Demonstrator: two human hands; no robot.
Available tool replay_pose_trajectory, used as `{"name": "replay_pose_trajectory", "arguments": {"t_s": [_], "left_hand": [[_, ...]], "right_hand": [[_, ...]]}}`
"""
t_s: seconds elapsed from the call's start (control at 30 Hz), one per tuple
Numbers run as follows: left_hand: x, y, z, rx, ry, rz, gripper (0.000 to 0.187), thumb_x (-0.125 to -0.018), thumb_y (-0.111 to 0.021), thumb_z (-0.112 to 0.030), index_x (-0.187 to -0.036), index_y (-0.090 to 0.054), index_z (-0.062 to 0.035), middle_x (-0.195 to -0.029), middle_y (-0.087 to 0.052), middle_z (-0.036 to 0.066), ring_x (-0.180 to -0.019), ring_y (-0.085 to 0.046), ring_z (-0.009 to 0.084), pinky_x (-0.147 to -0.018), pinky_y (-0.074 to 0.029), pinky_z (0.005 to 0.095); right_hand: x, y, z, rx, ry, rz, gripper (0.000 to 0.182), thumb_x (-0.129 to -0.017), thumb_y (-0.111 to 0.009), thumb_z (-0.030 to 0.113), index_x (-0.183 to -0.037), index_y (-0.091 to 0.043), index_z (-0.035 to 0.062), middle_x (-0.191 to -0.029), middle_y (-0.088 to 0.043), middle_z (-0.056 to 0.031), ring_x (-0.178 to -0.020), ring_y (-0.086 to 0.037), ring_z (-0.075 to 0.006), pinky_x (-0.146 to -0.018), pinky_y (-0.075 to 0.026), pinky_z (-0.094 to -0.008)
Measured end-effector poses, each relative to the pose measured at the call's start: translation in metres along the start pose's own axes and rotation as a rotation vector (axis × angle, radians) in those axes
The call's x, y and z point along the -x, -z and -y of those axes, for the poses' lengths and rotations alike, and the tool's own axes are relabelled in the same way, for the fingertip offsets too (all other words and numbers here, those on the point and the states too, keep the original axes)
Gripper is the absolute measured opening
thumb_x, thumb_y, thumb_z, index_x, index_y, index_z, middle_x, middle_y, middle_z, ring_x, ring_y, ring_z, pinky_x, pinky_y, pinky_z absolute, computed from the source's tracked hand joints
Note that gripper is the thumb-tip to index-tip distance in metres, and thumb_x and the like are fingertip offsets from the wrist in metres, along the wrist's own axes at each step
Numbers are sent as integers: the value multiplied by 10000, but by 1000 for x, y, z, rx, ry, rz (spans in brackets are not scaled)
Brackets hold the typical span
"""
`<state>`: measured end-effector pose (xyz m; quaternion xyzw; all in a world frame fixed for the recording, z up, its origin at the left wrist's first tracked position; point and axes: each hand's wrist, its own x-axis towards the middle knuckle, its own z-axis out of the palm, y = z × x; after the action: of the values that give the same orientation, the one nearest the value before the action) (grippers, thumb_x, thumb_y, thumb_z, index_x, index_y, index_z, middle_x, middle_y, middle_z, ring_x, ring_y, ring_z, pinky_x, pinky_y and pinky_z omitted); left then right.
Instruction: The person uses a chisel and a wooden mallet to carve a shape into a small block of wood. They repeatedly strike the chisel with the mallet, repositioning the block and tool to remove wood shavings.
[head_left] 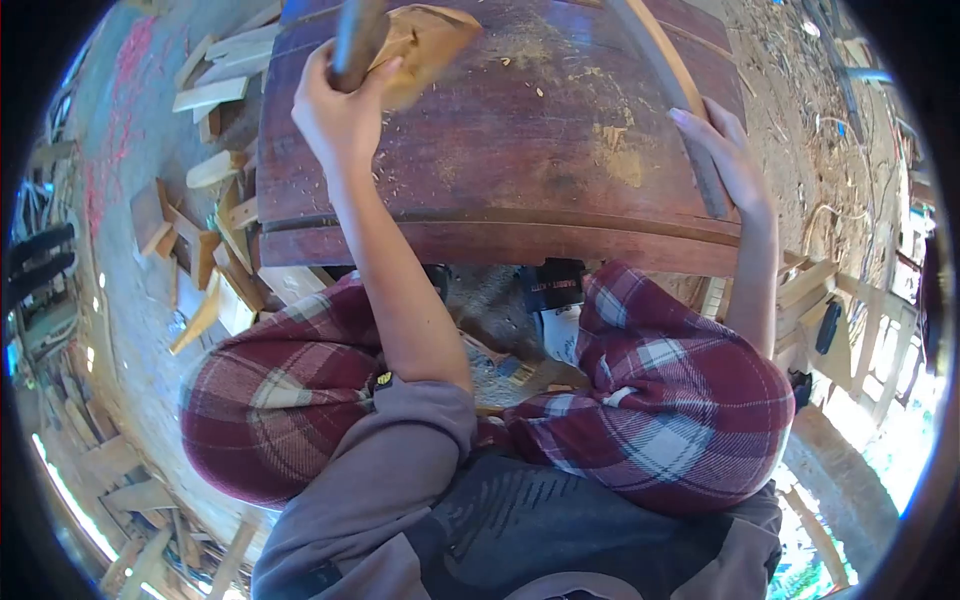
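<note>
My left hand (343, 115) is closed around a dark, rounded rod (358, 45) that rises out of the top of the view. Beside its thumb is a light wooden block (432, 40), its lower edge smeared by motion. On the right, my right hand (732, 155) grips a long narrow wooden strip (655, 50), pale along its upper part and dark grey near the lower end. Both hands are over a reddish-brown wooden bench top (480, 150), which has scuffs and small wood chips on it.
Wooden offcuts (215, 250) lie piled on the ground left of the bench. More timber pieces (805, 290) stand at the right. My bent knees in plaid trousers (660, 400) are close to the bench's near edge (500, 240), with a shoe (560, 330) between them.
</note>
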<state>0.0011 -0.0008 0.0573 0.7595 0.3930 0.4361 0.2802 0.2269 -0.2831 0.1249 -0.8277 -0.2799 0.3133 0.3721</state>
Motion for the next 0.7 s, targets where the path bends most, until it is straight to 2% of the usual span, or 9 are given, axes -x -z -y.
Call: {"name": "replay_pose_trajectory", "arguments": {"t_s": [0.03, 0.13, 0.23, 0.33, 0.43, 0.53, 0.57, 0.67, 0.7], "left_hand": [[-3, 4, -4, 32, 36, -39, 436, -646, -865, -199, -982, -669, -2, -801, -694, 123, -707, -634, 248, -714, -493, 357], [-4, 4, 18, 179, 102, -102, 390, -655, -863, -214, -920, -682, 7, -760, -684, 126, -677, -620, 244, -703, -489, 349], [10, 2, 25, -82, 123, -7, 343, -660, -861, -189, -872, -687, 18, -733, -680, 123, -674, -617, 226, -685, -484, 345], [13, 3, 17, -53, 119, 10, 331, -655, -863, -150, -877, -681, 14, -747, -681, 108, -672, -610, 210, -672, -480, 347], [11, -3, 23, 46, -20, -137, 324, -645, -865, -124, -865, -669, 11, -745, -673, 90, -664, -603, 203, -664, -477, 348], [7, -2, 25, 118, 20, -128, 322, -636, -866, -113, -854, -660, 5, -730, -657, 82, -649, -592, 200, -661, -474, 342], [7, 1, 25, -32, 19, -35, 315, -650, -862, -136, -852, -663, 1, -715, -650, 93, -637, -581, 196, -655, -472, 342], [8, -4, 19, -68, 4, -48, 314, -690, -840, -195, -856, -664, 4, -698, -644, 101, -623, -575, 200, -646, -472, 348], [5, -2, 12, -74, 72, 47, 320, -703, -830, -212, -869, -666, 7, -704, -650, 109, -632, -588, 202, -649, -474, 352]], "right_hand": [[2, 1, 2, -23, 6, -10, 591, -840, -667, 508, -1060, -597, -35, -754, -522, -6, -667, -496, -84, -576, -402, -241], [2, 2, 7, -54, 25, -27, 603, -839, -661, 522, -1060, -597, -36, -753, -526, -13, -675, -504, -91, -592, -409, -246], [0, -4, -1, 1, 122, -84, 615, -837, -649, 547, -1049, -604, -28, -758, -538, -24, -699, -518, -108, -632, -421, -265], [-6, -1, -10, 94, 152, -70, 634, -831, -636, 578, -1038, -614, -21, -774, -553, -32, -728, -530, -126, -671, -427, -284], [-4, 0, -8, 125, 163, -67, 653, -822, -631, 600, -1025, -623, -20, -780, -557, -35, -736, -532, -132, -678, -424, -289], [-3, -2, -14, 105, 181, -118, 671, -812, -630, 618, -1017, -627, -20, -772, -551, -32, -730, -528, -132, -674, -421, -287], [-4, -2, -15, 96, 189, -138, 677, -809, -629, 625, -1016, -627, -21, -769, -548, -31, -728, -527, -132, -674, -420, -287], [-5, 1, -15, 143, 166, -98, 695, -805, -627, 636, -1021, -628, -25, -762, -546, -32, -716, -528, -129, -662, -419, -280], [-5, 2, -16, 137, 157, -106, 700, -805, -625, 638, -1025, -628, -27, -761, -546, -33, -713, -528, -128, -657, -418, -277]]}}
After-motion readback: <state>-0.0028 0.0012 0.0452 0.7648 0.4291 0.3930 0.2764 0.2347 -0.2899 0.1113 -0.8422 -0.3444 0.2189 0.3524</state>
